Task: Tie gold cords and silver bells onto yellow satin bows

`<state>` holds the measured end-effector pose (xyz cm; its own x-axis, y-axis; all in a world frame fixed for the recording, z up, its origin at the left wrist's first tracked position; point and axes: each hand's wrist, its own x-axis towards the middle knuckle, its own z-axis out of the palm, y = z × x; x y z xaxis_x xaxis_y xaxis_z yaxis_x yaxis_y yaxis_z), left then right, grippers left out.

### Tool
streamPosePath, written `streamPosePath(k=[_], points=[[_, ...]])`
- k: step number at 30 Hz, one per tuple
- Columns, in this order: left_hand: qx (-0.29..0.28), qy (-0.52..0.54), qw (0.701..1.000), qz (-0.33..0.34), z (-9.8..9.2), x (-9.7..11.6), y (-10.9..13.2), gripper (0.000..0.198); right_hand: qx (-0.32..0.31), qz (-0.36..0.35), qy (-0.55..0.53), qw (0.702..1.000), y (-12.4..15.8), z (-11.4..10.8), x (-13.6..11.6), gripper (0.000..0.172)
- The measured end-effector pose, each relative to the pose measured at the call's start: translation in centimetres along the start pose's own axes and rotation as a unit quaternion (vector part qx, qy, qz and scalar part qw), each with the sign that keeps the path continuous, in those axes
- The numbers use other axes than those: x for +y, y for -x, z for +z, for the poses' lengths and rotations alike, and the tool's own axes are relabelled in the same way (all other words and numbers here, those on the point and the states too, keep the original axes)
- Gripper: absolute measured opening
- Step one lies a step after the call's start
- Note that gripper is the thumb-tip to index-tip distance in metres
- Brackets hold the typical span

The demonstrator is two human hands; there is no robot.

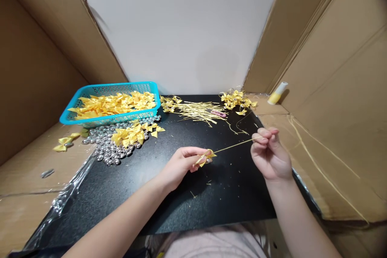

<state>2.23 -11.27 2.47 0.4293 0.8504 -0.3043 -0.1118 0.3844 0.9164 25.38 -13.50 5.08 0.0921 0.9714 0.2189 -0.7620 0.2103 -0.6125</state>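
Near the middle of the black table, my left hand [186, 165] is closed on a yellow ribbon bow [207, 158], pinched between thumb and fingers. A silvery bell or bead shows just under the bow, partly hidden by the fingers. From the bow a thin yellow cord [234, 145] stretches taut, rising to the right. Its other end is pinched in the fingertips of my right hand [270, 153], which is held above the table's right side. Short folded ends of cord stick out over my left thumb.
A blue basket [110, 121] of yellow bows stands back left, with silver bells [110, 151] and loose bows [130, 135] before it. Cut cords [199, 113], a pink snipper [218, 113] and finished bows [236, 100] lie at the back. A thread spool [277, 93] stands right. Cardboard walls surround the table.
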Motion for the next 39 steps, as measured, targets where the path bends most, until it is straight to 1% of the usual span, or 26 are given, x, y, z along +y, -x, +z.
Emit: streamPosePath(k=[6,12,15,22,27,29,32,36,39], points=[[-0.008,-0.002,1.000,-0.011,0.1,0.2,0.0,0.018,0.017,-0.023,-0.055,0.998,-0.5,-0.3,-0.6,0.024],[-0.015,-0.019,0.999,-0.026,0.0,-0.1,-0.1,0.019,0.009,-0.052,-0.059,0.997,-0.8,-1.1,-1.2,0.023],[-0.021,-0.029,0.999,-0.030,0.0,-0.1,-0.1,0.019,0.019,-0.077,-0.064,0.995,-0.9,-1.5,-1.4,0.024],[-0.052,-0.053,0.997,-0.022,-0.1,-0.2,-0.1,0.018,0.041,-0.078,-0.171,0.981,-1.0,-1.8,-2.4,0.031],[-0.073,-0.079,0.994,-0.007,0.0,-0.4,0.0,0.015,0.039,-0.073,-0.222,0.971,-0.7,-1.0,-3.2,0.033],[-0.086,-0.084,0.993,0.000,0.1,-0.5,0.0,0.015,0.025,-0.076,-0.211,0.974,-0.5,-0.4,-3.4,0.032],[-0.094,-0.094,0.991,0.018,0.3,-0.5,-0.1,0.015,-0.013,-0.091,-0.155,0.984,-0.1,0.6,-3.8,0.029],[-0.091,-0.134,0.985,0.054,0.2,-0.8,-0.2,0.014,-0.103,-0.099,-0.022,0.990,1.1,1.6,-4.4,0.021],[-0.077,-0.170,0.979,0.087,0.1,-0.8,-0.2,0.016,-0.144,-0.102,0.058,0.983,2.5,2.0,-4.8,0.017]])
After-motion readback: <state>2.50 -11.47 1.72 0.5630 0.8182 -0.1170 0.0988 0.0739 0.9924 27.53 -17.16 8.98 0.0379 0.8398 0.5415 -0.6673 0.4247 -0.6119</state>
